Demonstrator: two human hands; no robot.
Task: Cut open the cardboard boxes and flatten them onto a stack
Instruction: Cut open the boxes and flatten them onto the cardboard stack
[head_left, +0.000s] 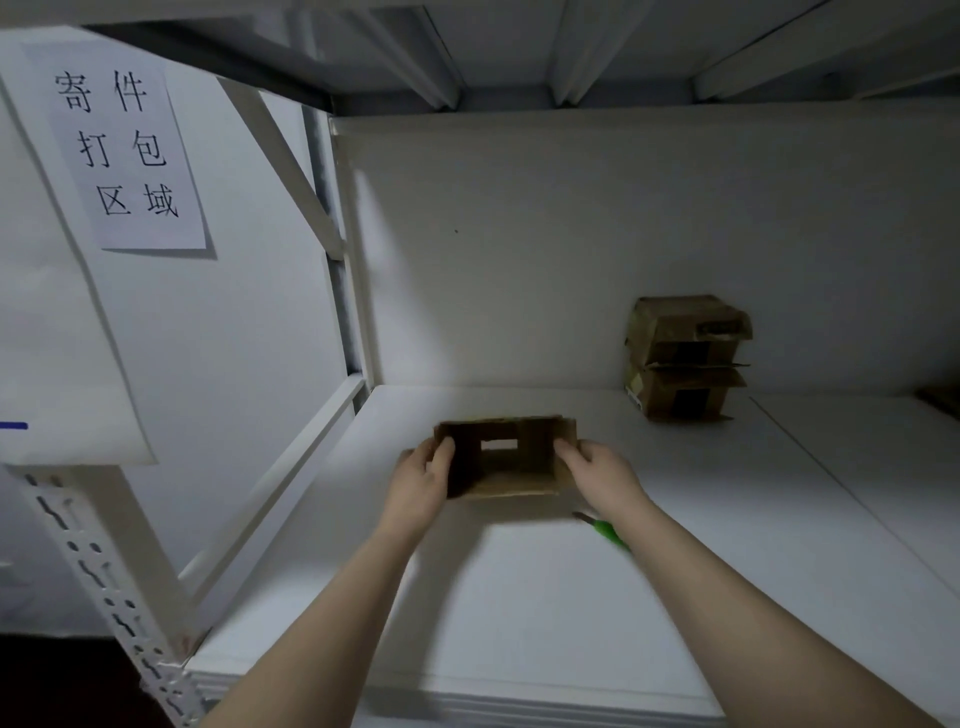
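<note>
A small brown cardboard box (506, 457) is held above the white shelf board (519, 597), its open end facing me so I look through it to a slot of light at the far end. My left hand (423, 478) grips its left side and my right hand (592, 470) grips its right side. A cutter with a green handle (605, 530) lies on the shelf just below my right wrist, partly hidden by my forearm. Two more cardboard boxes (685, 358) stand stacked against the back wall at the right.
The shelf is a white metal rack with a perforated upright (104, 571) at the front left and a diagonal brace. A paper sign (124, 150) with printed characters hangs at the upper left. Another shelf deck is overhead. A dark object shows at the far right edge (943, 400).
</note>
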